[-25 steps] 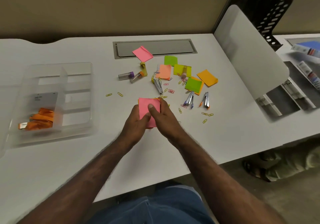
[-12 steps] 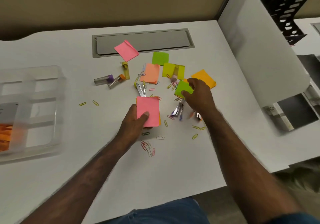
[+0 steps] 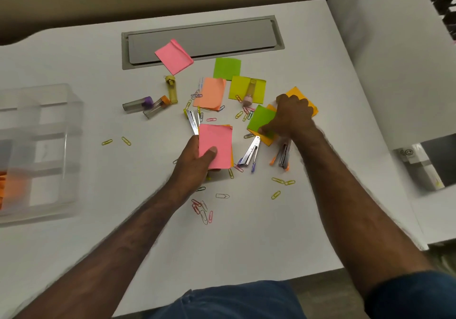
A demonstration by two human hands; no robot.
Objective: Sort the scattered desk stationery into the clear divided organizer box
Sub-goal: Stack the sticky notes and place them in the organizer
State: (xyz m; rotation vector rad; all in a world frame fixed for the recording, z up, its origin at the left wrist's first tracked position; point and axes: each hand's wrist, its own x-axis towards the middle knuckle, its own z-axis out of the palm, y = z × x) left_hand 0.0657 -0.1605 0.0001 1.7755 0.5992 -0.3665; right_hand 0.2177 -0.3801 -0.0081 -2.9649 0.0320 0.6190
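The left grip (image 3: 197,163) is pinching a pink note stack (image 3: 215,146); the right grip (image 3: 292,119) is covering a green note (image 3: 260,120), its hold unclear; the organizer box (image 3: 37,146) is blurring, cut off at the desk's left edge.

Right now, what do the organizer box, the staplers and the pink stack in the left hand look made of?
Organizer box: clear plastic, frosted; desk shows through.
Staplers: likely bare metal, shiny grey, with coloured plastic ends.
Pink stack: matte paper, corner curling, thumb of left hand pinching it.
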